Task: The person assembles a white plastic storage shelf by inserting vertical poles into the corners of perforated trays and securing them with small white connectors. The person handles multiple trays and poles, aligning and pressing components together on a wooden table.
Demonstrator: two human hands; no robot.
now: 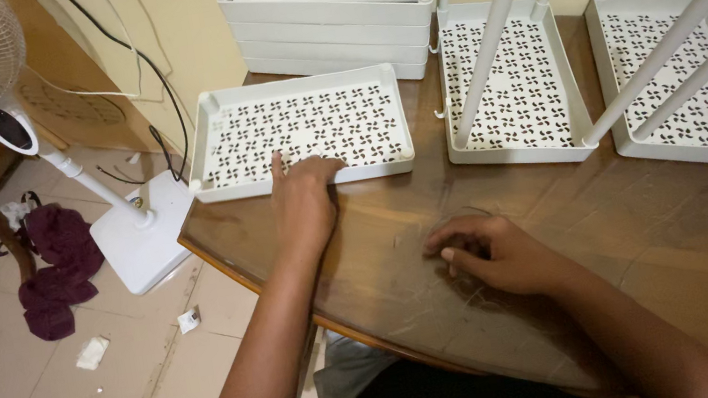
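1. We see a brown wooden table (432, 215) with a rounded, glossy edge; its top is scuffed with pale scratches.
2. At 11 o'clock on it lies a white perforated tray (302, 108), open side up, close to the table's left edge.
3. At 12 o'clock, by the wall, sits a stack of white trays (326, 23) with white tubes laid in the top one.
4. At 1 o'clock lies a tray with upright white poles (504, 99).
5. At 3 o'clock lies another poled tray (689, 99), just beside it.
6. Our left hand (302, 202) touches the first tray's near rim; our right hand (490, 253) rests on bare wood.
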